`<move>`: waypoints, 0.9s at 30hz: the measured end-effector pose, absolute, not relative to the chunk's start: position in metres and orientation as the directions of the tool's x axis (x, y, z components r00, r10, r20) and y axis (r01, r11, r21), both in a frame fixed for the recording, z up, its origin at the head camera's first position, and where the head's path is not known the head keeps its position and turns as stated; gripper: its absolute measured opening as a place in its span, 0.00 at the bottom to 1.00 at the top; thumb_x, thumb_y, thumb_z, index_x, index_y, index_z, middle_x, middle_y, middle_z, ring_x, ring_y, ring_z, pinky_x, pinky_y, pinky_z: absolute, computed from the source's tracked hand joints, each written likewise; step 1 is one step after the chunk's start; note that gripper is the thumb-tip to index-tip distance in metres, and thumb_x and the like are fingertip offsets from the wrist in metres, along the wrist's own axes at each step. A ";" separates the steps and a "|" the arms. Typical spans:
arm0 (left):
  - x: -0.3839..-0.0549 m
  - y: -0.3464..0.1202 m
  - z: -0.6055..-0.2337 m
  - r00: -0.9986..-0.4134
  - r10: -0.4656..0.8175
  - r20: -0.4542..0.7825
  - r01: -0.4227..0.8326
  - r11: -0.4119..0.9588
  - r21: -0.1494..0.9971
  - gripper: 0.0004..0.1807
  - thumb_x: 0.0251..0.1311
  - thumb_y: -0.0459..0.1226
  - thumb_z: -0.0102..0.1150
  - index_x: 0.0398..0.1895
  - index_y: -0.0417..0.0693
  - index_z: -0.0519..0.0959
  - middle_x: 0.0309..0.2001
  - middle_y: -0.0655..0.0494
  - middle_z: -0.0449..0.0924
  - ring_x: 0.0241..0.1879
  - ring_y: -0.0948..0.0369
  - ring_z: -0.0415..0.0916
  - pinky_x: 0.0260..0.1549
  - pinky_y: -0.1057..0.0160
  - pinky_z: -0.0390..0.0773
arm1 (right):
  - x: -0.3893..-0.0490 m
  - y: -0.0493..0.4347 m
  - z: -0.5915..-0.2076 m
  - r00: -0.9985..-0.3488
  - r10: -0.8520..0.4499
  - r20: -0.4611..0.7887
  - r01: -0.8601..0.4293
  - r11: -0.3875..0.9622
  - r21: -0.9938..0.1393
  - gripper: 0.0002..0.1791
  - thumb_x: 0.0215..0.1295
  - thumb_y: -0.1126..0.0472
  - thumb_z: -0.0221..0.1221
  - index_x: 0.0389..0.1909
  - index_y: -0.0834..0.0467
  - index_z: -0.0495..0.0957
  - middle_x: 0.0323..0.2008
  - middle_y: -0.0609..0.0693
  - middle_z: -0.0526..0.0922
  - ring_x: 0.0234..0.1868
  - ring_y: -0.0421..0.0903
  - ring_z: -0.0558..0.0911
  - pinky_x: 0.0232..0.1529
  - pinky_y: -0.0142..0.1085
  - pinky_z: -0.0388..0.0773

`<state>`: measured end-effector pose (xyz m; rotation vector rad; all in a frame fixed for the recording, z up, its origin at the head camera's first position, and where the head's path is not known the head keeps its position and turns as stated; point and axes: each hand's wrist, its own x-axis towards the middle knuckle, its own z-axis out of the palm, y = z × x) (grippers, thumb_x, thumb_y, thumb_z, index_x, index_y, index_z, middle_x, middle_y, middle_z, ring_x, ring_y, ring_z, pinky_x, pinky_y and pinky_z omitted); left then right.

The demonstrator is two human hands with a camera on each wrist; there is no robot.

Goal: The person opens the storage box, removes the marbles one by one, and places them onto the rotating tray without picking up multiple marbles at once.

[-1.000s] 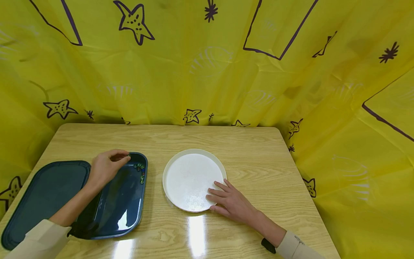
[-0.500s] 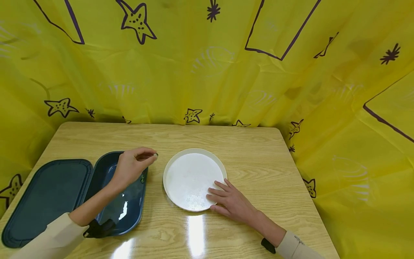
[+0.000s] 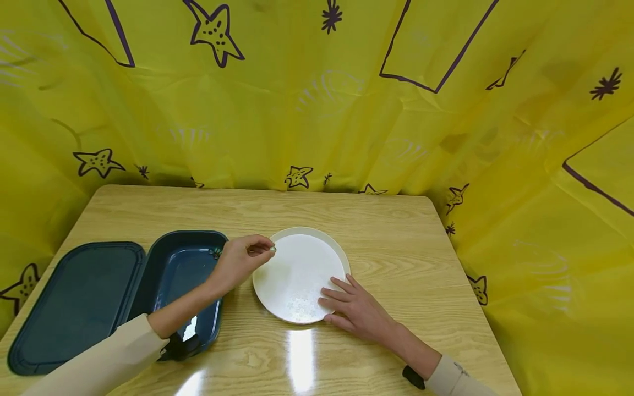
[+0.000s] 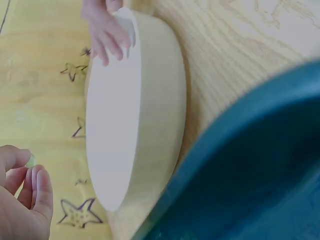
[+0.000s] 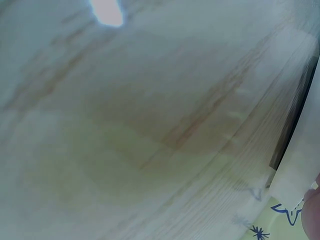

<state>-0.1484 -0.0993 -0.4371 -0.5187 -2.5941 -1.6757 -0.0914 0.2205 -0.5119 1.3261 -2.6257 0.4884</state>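
Note:
My left hand (image 3: 242,259) pinches a small pale green marble (image 4: 30,161) between thumb and fingertips, above the left rim of a round white tray (image 3: 297,275). The tray has a low cream wall in the left wrist view. My right hand (image 3: 359,308) rests with spread fingers on the tray's lower right rim. To the left stands a dark blue rectangular container (image 3: 185,269), partly covered by my left forearm. A few small dark, shiny marbles (image 3: 215,253) show in its far right corner; others may be hidden by the hand.
A dark blue lid (image 3: 79,302) lies flat left of the container. All stand on a wood-grain table (image 3: 396,247). A yellow curtain (image 3: 277,110) with starfish drawings hangs behind its far edge and down both sides.
My left hand has moved right, out of the blue container and over to the white tray's left rim, carrying the marble. My right hand has stayed on the tray rim.

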 end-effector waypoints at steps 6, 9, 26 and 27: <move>-0.153 -0.080 -0.445 -0.932 0.319 0.171 0.280 0.336 0.900 0.06 0.61 0.28 0.67 0.40 0.36 0.84 0.37 0.51 0.85 0.37 0.55 0.83 0.39 0.60 0.83 | -0.092 0.221 -0.510 -0.602 -0.749 0.275 -0.798 0.559 -0.225 0.24 0.75 0.44 0.53 0.60 0.54 0.82 0.62 0.49 0.78 0.69 0.56 0.69 0.69 0.59 0.57; -0.155 -0.072 -0.448 -0.929 0.338 0.154 0.270 0.329 0.905 0.05 0.61 0.27 0.66 0.40 0.36 0.84 0.37 0.51 0.85 0.37 0.55 0.83 0.39 0.61 0.83 | -0.092 0.222 -0.509 -0.604 -0.750 0.270 -0.797 0.562 -0.220 0.25 0.76 0.42 0.51 0.59 0.53 0.82 0.62 0.49 0.78 0.69 0.55 0.68 0.69 0.58 0.57; -0.166 -0.038 -0.469 -0.940 0.336 0.055 0.186 0.373 0.909 0.02 0.59 0.27 0.66 0.35 0.38 0.85 0.32 0.53 0.84 0.34 0.59 0.82 0.35 0.65 0.81 | -0.092 0.221 -0.509 -0.599 -0.755 0.267 -0.801 0.558 -0.217 0.24 0.76 0.42 0.51 0.59 0.53 0.82 0.61 0.48 0.79 0.69 0.55 0.69 0.69 0.58 0.57; -0.166 -0.036 -0.472 -0.940 0.337 0.054 0.187 0.376 0.908 0.02 0.59 0.27 0.66 0.35 0.38 0.85 0.32 0.53 0.84 0.34 0.59 0.82 0.35 0.65 0.81 | -0.092 0.221 -0.510 -0.598 -0.755 0.268 -0.801 0.557 -0.218 0.24 0.76 0.42 0.51 0.59 0.53 0.82 0.62 0.48 0.79 0.69 0.55 0.69 0.69 0.58 0.57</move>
